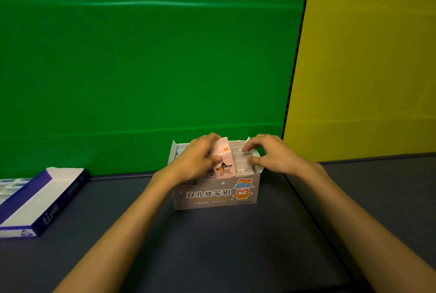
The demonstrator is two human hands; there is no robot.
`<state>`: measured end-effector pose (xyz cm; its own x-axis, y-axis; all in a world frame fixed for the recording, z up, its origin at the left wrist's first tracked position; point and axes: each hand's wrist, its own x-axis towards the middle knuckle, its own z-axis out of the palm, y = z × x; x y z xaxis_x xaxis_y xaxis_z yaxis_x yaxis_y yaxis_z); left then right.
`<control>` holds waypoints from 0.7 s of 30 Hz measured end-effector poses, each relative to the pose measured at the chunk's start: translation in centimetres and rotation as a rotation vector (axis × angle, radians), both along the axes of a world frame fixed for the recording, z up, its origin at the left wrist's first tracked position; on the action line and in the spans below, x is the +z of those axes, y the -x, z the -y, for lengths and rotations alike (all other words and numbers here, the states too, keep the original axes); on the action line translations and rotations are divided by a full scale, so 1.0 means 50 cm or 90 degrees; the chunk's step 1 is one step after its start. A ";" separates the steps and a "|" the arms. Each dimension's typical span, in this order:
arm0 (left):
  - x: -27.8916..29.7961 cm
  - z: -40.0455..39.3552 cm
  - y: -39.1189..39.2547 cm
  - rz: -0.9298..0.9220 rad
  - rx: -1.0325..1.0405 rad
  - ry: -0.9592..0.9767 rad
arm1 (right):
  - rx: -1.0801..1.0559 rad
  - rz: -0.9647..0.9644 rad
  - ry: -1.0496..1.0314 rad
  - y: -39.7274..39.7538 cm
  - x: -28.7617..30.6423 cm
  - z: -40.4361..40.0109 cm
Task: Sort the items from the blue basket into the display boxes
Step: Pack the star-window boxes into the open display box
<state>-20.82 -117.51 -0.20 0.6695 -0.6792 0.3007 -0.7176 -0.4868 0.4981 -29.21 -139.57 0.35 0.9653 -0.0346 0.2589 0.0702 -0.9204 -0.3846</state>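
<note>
Both hands are up over the box, right at the centre of the action. The left hand (197, 159) has its fingers and thumb curled round a pink packet (223, 160) with a star-shaped window, holding it upright so that its lower end dips inside the grey display box (215, 190). The right hand (269, 153), at three o'clock of that packet, has bent fingers resting on a pale grey packet (241, 159) standing just beside the pink one, thumb pressed to its near face, a light pinch by the look of it. More packets sit behind in the box, too hidden to tell apart. The display box stands on the dark table (212, 245), its printed front towards the camera, flaps up at the rear corners. Out at nine o'clock from the box, well apart from it, lies a blue and white tray box (44, 200) at the table's left edge, with rows of small pale items partly showing inside. Behind everything, a green backdrop (141, 68) at twelve o'clock, and a yellow panel (365, 68) at two o'clock.
</note>
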 end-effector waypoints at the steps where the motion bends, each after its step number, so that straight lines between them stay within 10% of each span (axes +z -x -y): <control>1: 0.001 0.000 -0.001 0.008 0.002 -0.014 | 0.005 -0.003 0.005 -0.001 -0.001 -0.003; 21: -0.012 0.035 0.013 0.078 0.043 -0.198 | -0.013 0.023 0.133 -0.013 -0.023 -0.005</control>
<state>-21.46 -119.25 -0.82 0.6875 -0.7068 0.1669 -0.7243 -0.6502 0.2294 -28.54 -139.32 -0.82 0.9549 0.0045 0.2967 0.0615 -0.9812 -0.1830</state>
